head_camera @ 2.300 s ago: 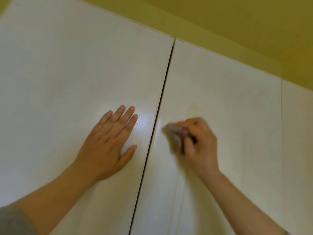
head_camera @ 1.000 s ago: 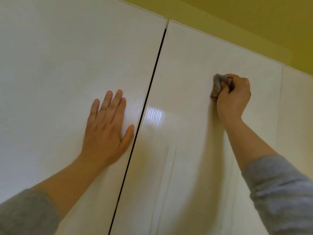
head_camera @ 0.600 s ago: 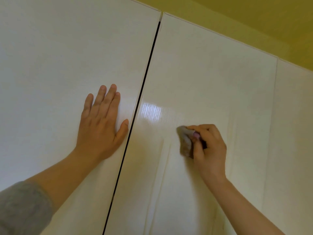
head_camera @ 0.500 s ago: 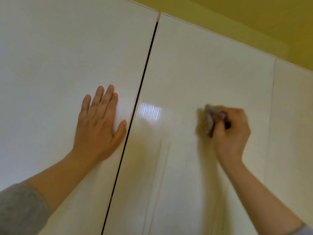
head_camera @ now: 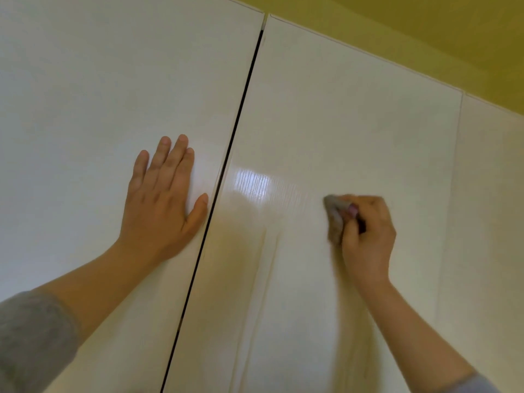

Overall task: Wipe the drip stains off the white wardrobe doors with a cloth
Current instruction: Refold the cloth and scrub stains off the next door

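Two glossy white wardrobe doors fill the view: the left door [head_camera: 85, 109] and the middle door [head_camera: 354, 123], split by a dark gap. My right hand [head_camera: 368, 234] presses a small grey cloth [head_camera: 334, 219] flat against the middle door, fingers curled around it. Faint drip streaks [head_camera: 268, 265] run down the middle door, left of the cloth. My left hand [head_camera: 161, 202] lies flat on the left door, fingers together, thumb near the gap, holding nothing.
A third white door panel [head_camera: 493, 222] stands at the right. Above the doors' top edge a yellow-green wall [head_camera: 425, 29] shows. A bright light reflection [head_camera: 252, 182] sits on the middle door near the gap.
My right hand has swept the cloth over the middle door, up to the right and back down; in the last half second it moved slightly left. My left hand stayed flat in place.
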Tool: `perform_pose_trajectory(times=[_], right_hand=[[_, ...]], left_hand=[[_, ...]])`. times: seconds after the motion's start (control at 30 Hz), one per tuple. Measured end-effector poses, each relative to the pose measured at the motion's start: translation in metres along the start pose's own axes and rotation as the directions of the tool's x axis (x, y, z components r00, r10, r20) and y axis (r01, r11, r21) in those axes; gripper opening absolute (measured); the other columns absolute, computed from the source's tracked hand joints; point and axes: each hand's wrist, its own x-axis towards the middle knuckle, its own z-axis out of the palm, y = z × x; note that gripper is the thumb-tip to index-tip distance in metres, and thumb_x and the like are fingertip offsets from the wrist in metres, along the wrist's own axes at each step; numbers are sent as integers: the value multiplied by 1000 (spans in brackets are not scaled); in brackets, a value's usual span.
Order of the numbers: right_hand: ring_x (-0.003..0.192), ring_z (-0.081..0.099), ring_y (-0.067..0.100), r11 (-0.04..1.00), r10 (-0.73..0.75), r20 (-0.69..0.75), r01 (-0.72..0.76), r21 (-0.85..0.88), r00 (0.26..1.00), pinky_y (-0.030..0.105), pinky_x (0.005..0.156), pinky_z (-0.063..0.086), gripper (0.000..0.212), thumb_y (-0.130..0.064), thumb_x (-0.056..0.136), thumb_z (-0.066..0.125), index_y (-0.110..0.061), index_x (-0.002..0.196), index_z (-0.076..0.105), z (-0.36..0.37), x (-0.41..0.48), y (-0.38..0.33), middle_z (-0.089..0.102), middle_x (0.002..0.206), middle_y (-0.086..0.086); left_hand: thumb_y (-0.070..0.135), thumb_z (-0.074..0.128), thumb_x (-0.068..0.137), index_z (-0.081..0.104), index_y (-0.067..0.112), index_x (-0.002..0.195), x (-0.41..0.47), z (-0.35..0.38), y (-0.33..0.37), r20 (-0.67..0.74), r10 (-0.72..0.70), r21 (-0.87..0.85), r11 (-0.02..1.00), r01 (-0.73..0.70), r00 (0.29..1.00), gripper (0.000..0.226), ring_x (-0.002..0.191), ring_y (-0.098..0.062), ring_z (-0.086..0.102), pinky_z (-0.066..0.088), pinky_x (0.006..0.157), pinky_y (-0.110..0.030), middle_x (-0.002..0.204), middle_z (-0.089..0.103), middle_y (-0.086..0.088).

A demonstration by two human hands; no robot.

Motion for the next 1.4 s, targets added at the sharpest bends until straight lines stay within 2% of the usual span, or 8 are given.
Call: perform_pose_trajectory(times=[0.13,0.33,0.57,0.77,0.87,1.1,1.27,1.4], right_hand=[[93,55,-1,998,54,169,-60,26,984,8,77,42,27,-3,96,52,-18,103,73,-18,-34,-13,55,98,-16],[88,60,18,984,168,-174,-177,-36,970,25,81,47,22,-8,92,50,-12,96,72,-36,60,17,61,100,3],[90,56,13,969,229,-202,-242,-42,952,3,72,37,21,-8,95,49,-9,100,69,-33,100,51,60,107,8],[89,55,12,998,22,-55,-25,-55,998,16,78,41,25,-1,89,49,-6,100,71,-27,-14,35,57,98,0],[89,55,3,995,97,47,-95,-32,994,13,77,43,28,0,94,51,-14,103,73,-36,-41,28,56,96,-8],[88,58,20,965,213,-291,-247,-86,933,23,80,41,23,-9,90,50,-11,97,71,-74,66,62,62,100,10],[92,62,21,926,337,-213,-364,-99,917,29,85,52,24,-18,93,48,-11,100,70,-79,105,99,65,106,11],[91,54,4,961,267,-158,-275,-30,951,3,79,38,22,-3,95,50,-12,99,69,-69,51,79,60,105,1]], left_hand=[[48,25,98,25,-3,152,-1,-3,8,49,-34,37,999,32,998,74,151,-34,10,2,122,-50,163,16,-18],[56,20,97,9,-1,155,-5,5,47,38,-250,-19,968,251,967,82,152,-31,-4,-5,121,-53,165,2,-17],[61,24,94,10,-3,154,-5,9,47,16,-226,32,974,225,974,89,152,-33,-1,-2,121,-55,164,4,-18],[64,27,92,9,-3,154,-4,10,45,22,-232,41,972,231,972,93,152,-34,-2,-3,120,-56,164,3,-18],[64,28,90,11,-3,154,-5,8,46,30,-235,43,971,234,972,94,151,-36,0,-3,120,-56,164,5,-20],[64,28,89,12,-3,154,-5,8,49,19,-237,28,971,236,971,95,152,-34,-1,-2,121,-56,164,5,-20],[64,27,89,12,-3,154,-4,8,49,13,-237,28,971,236,972,95,152,-34,-1,-2,121,-56,164,5,-19],[64,27,89,13,-3,154,-5,9,49,5,-236,41,971,236,972,94,152,-35,1,-2,121,-56,164,7,-20]])
